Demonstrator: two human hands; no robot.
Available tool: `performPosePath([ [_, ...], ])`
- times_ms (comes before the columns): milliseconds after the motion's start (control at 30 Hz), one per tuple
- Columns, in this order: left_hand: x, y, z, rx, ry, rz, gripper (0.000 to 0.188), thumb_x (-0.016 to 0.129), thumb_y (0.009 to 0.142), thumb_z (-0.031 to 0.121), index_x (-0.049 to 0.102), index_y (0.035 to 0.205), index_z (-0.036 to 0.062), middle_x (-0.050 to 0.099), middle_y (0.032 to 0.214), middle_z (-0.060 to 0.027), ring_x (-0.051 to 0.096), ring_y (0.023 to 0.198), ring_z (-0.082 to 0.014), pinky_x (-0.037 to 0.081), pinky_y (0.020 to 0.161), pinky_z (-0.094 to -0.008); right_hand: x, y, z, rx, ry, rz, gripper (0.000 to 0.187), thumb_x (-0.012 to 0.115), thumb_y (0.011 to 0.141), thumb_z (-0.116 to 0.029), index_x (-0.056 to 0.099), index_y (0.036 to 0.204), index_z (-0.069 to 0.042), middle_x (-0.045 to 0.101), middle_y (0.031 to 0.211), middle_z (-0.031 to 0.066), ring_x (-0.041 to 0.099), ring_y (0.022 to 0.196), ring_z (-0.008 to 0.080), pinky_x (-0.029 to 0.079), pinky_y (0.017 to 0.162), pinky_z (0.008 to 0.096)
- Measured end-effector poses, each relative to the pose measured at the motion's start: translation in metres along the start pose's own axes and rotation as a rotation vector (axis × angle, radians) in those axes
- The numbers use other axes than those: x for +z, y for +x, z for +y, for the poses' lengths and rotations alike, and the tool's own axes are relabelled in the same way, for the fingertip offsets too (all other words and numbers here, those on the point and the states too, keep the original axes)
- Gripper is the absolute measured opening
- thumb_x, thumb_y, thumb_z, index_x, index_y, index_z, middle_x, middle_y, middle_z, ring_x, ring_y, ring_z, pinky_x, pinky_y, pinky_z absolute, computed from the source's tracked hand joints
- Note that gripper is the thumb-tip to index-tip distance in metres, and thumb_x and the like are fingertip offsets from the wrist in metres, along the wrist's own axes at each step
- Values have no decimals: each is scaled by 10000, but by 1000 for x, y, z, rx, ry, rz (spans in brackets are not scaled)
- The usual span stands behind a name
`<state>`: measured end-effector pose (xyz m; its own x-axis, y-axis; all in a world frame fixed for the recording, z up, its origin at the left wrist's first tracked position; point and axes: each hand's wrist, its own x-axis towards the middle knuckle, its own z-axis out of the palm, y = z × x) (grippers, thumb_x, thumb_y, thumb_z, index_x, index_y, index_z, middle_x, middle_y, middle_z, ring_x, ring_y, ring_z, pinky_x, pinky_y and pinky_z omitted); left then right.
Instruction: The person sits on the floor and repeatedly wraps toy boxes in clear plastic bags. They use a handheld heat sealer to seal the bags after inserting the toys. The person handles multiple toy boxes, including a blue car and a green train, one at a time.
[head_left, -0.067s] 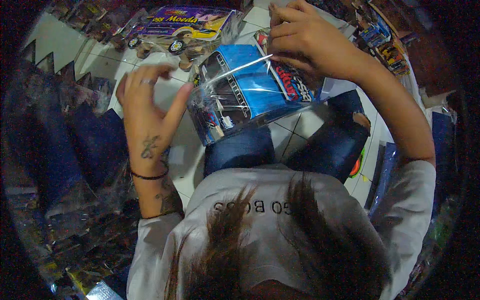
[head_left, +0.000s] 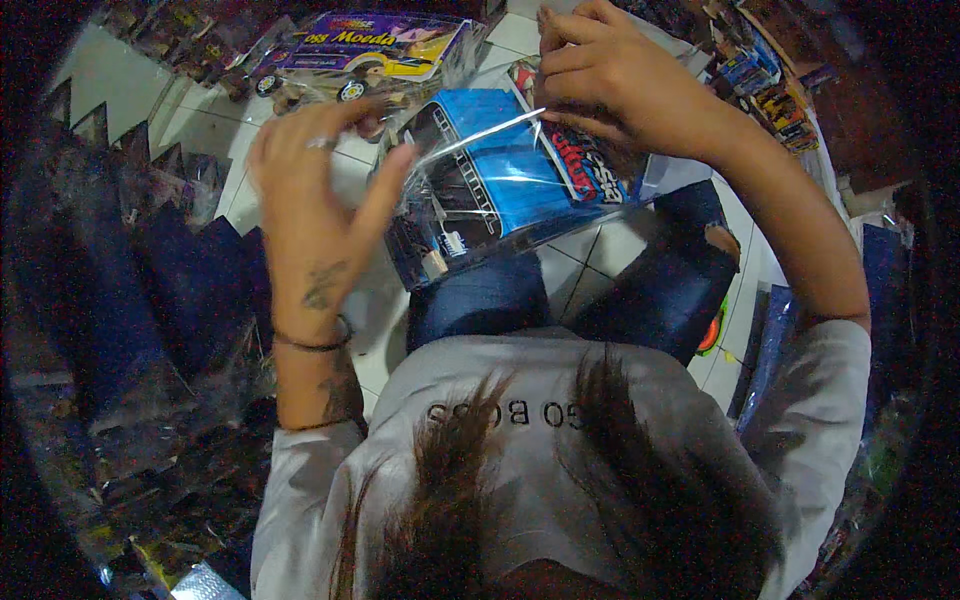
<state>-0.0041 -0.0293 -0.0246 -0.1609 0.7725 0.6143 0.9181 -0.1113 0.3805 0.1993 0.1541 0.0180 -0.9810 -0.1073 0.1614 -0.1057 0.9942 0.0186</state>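
A blue and black toy vehicle [head_left: 480, 180], with a row of white-edged windows, lies tilted in clear plastic wrapping [head_left: 570, 232] above my knees. A printed card in red, white and black shows at its right end. My right hand [head_left: 610, 85] is closed at the far right side of the package, its fingers pinching the plastic. From those fingertips a thin, shiny whitish line [head_left: 490, 134] runs left across the toy; whether it is a strip or a fold of wrap I cannot tell. My left hand [head_left: 315, 190], slightly blurred, is open beside the package's left end, thumb and fingers apart.
Beyond the package, another wrapped toy with wheels and a purple and yellow card [head_left: 375, 45] lies on the white tiled floor [head_left: 590, 262]. Piles of wrapped goods [head_left: 130, 470] crowd the left. Colourful packages [head_left: 765, 95] stand at the far right.
My left hand has moved right, toward the left end of the package, with its thumb now closer to the wrapping. The right hand and the package have hardly moved.
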Motion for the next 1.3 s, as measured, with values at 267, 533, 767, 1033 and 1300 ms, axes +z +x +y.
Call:
performPosePath([
  [267,47,28,7,228,-72,-188,162,660,823,277,697,854,123,659,851,-44,595,942,-237,266,996,-489,2,1,7,-16,64,21,126,615,873,-227,646,885,-105,616,882,21,513,910,242,334,856,444],
  [533,59,33,1,148,-178,-274,199,633,839,264,686,890,79,624,907,-76,566,986,-266,287,971,-476,2,5,6,3,93,-14,138,606,873,-222,633,850,-88,608,855,44,513,905,249,337,847,448],
  [767,71,47,-30,-84,-635,-594,274,577,875,290,666,940,40,606,1040,-130,538,1040,-311,407,902,-395,32,-6,-15,-43,-499,247,324,668,764,-216,651,1080,-148,641,1054,-7,542,1120,190,336,1020,435],
  [1033,63,32,-3,236,-88,-250,230,604,863,287,663,891,67,629,986,-114,558,1015,-272,266,970,-532,24,10,-7,16,-324,96,222,612,744,-176,651,949,-100,634,977,26,570,1042,198,354,1002,435],
  [1300,64,14,-2,261,-29,-132,103,664,821,207,675,836,106,642,821,-4,558,963,-191,202,1003,-521,-19,7,15,-46,-73,-171,190,602,872,-261,624,857,-73,563,918,63,494,986,236,336,871,457],
])
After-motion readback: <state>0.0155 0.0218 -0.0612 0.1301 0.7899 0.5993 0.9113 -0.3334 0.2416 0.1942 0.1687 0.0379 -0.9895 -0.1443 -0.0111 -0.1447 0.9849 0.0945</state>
